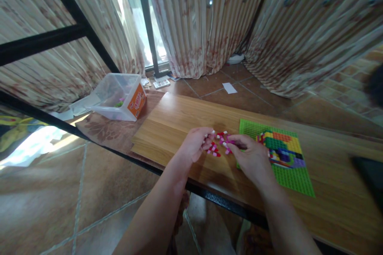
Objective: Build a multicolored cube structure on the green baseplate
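Note:
Small pink, red and white toy bricks (214,150) lie loose on the wooden board between my hands. My left hand (196,143) is at their left side, palm turned inward. Its fingers curl around a few small bricks, with white and red bits showing between them. From the right, my right hand (253,159) reaches into the pile, thumb and forefinger pinched at a pink brick (229,140). Just beyond that hand lies a green baseplate (291,185), partly covered by it. A multicoloured brick build (281,147) in red, orange, yellow, green and purple sits on the plate.
A clear plastic bin (115,87) with an orange label and a few pieces inside stands on a brown cloth (101,131) at the left. A dark flat object (368,177) lies at the right. Black metal bars (80,28) cross the upper left. Curtains (191,28) hang behind.

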A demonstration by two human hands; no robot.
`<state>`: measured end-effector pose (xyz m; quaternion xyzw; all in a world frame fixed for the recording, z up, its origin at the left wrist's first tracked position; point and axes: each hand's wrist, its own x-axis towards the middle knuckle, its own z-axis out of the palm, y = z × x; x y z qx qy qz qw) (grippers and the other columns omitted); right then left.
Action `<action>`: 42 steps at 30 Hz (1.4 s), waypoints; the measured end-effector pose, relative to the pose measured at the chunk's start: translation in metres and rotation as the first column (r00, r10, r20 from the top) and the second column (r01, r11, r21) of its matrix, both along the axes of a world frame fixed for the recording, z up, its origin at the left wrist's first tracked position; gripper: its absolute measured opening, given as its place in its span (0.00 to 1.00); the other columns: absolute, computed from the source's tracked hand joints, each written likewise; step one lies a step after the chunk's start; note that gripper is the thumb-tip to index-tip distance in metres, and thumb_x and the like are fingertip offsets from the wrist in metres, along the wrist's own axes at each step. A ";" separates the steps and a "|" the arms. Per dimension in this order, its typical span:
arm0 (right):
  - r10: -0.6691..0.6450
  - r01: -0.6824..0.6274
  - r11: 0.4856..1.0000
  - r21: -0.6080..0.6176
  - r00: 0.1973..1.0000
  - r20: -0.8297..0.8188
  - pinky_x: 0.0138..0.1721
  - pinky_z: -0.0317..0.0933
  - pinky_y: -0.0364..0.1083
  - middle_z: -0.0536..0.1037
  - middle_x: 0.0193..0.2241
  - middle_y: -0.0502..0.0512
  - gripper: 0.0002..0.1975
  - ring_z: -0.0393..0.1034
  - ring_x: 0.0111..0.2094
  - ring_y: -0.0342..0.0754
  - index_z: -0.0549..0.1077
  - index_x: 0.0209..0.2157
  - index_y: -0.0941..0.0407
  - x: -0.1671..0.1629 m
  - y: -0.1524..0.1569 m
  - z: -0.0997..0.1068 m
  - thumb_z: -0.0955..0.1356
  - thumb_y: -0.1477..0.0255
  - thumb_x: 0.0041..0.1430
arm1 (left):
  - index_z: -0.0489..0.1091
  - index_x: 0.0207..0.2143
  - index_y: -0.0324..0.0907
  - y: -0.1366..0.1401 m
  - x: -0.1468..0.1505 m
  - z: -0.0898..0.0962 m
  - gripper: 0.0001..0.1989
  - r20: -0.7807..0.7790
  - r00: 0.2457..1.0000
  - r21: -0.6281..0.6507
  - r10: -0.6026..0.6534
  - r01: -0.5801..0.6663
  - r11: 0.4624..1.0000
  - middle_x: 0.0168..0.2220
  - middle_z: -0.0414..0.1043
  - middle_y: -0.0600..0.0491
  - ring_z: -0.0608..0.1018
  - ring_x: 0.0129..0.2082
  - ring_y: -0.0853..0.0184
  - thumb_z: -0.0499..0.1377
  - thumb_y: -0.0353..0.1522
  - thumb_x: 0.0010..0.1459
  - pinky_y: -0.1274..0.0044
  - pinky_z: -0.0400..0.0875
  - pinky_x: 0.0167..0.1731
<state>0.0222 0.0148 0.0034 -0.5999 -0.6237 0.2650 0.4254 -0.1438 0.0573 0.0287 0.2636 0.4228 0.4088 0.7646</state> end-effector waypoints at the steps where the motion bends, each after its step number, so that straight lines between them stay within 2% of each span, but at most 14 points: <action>1: 0.009 -0.009 1.000 0.006 0.995 0.100 0.37 0.67 0.49 0.80 0.32 0.55 0.07 0.75 0.32 0.49 0.76 0.34 0.55 0.001 0.000 -0.002 0.68 0.69 0.55 | 0.63 0.18 0.38 0.002 -0.002 0.001 0.08 0.016 0.999 -0.029 0.041 -0.041 0.999 0.17 0.59 0.57 0.59 0.15 0.79 0.56 0.28 0.49 0.83 0.48 0.14; 4: 0.032 -0.040 0.999 0.021 0.954 0.299 0.37 0.65 0.48 0.79 0.31 0.54 0.07 0.74 0.32 0.49 0.77 0.32 0.55 -0.002 0.001 -0.006 0.66 0.73 0.54 | 0.64 0.20 0.37 0.005 -0.006 0.006 0.06 0.081 0.991 -0.106 0.108 -0.099 0.989 0.19 0.64 0.54 0.62 0.16 0.77 0.53 0.26 0.48 0.84 0.49 0.13; 9: 0.013 -0.025 0.999 0.029 0.930 0.368 0.35 0.64 0.47 0.78 0.32 0.54 0.08 0.72 0.31 0.48 0.77 0.35 0.55 -0.005 0.002 -0.008 0.66 0.72 0.54 | 0.66 0.22 0.36 0.004 -0.006 0.009 0.06 0.114 0.987 -0.146 0.113 -0.096 0.985 0.21 0.66 0.53 0.65 0.17 0.77 0.52 0.27 0.49 0.85 0.50 0.13; 15: -0.023 0.039 0.999 -0.026 0.887 0.460 0.38 0.63 0.48 0.76 0.34 0.56 0.08 0.71 0.34 0.49 0.77 0.34 0.56 -0.004 0.006 -0.008 0.67 0.69 0.55 | 0.65 0.21 0.37 0.003 -0.003 0.002 0.07 -0.040 0.989 -0.042 0.144 -0.145 0.988 0.20 0.64 0.55 0.60 0.14 0.80 0.55 0.29 0.51 0.84 0.45 0.13; 20: -0.062 0.115 0.991 -0.067 0.842 0.536 0.40 0.63 0.49 0.75 0.36 0.58 0.07 0.71 0.36 0.50 0.77 0.32 0.57 -0.009 0.009 -0.011 0.67 0.72 0.56 | 0.65 0.21 0.37 -0.001 0.000 0.001 0.07 -0.114 0.989 0.021 0.096 -0.095 0.995 0.19 0.64 0.56 0.60 0.14 0.80 0.57 0.29 0.49 0.84 0.46 0.13; 25: -0.100 0.121 0.993 -0.011 0.862 0.498 0.41 0.63 0.50 0.75 0.34 0.58 0.08 0.70 0.37 0.51 0.77 0.31 0.58 -0.010 0.009 -0.011 0.65 0.74 0.57 | 0.66 0.21 0.37 -0.005 0.003 0.001 0.09 -0.186 0.981 0.030 0.053 -0.049 0.998 0.18 0.62 0.58 0.60 0.14 0.79 0.57 0.28 0.53 0.84 0.51 0.14; 28: -0.128 0.122 0.992 0.041 0.904 0.408 0.40 0.64 0.50 0.75 0.34 0.58 0.09 0.70 0.34 0.50 0.77 0.32 0.58 -0.010 0.006 -0.003 0.65 0.71 0.58 | 0.69 0.24 0.36 -0.005 0.007 0.000 0.12 -0.206 0.978 -0.025 0.016 -0.021 0.999 0.20 0.66 0.55 0.65 0.15 0.77 0.55 0.31 0.59 0.84 0.54 0.15; 32: -0.053 0.036 0.995 0.090 0.980 0.191 0.37 0.65 0.48 0.75 0.39 0.57 0.10 0.71 0.33 0.47 0.78 0.35 0.56 -0.014 0.003 0.009 0.67 0.66 0.59 | 0.70 0.26 0.35 -0.007 0.013 -0.002 0.17 -0.122 0.991 -0.090 -0.058 0.047 0.995 0.21 0.69 0.52 0.70 0.18 0.75 0.51 0.34 0.64 0.83 0.60 0.18; 35: -0.010 0.003 0.997 0.076 0.995 0.097 0.36 0.66 0.47 0.76 0.40 0.57 0.11 0.71 0.33 0.47 0.78 0.36 0.55 -0.015 0.004 0.010 0.67 0.64 0.59 | 0.70 0.26 0.34 -0.008 0.014 -0.002 0.16 -0.048 0.998 -0.086 -0.051 0.046 0.995 0.20 0.68 0.53 0.70 0.18 0.75 0.51 0.32 0.64 0.83 0.61 0.19; 39: -0.048 0.044 0.997 0.057 0.997 0.068 0.36 0.67 0.49 0.77 0.36 0.57 0.12 0.72 0.34 0.49 0.78 0.35 0.57 -0.010 0.009 0.002 0.66 0.64 0.59 | 0.72 0.26 0.34 -0.008 0.010 -0.003 0.11 -0.084 0.996 -0.010 -0.043 0.042 0.999 0.20 0.69 0.53 0.69 0.17 0.78 0.54 0.25 0.60 0.85 0.59 0.18; 42: -0.062 0.057 0.997 0.053 0.992 0.112 0.39 0.66 0.50 0.77 0.35 0.57 0.12 0.72 0.36 0.50 0.77 0.36 0.57 -0.006 0.013 -0.003 0.65 0.65 0.60 | 0.73 0.27 0.34 -0.007 0.008 -0.004 0.11 -0.093 0.995 0.008 -0.044 0.045 0.999 0.23 0.72 0.51 0.69 0.17 0.77 0.54 0.26 0.60 0.84 0.61 0.19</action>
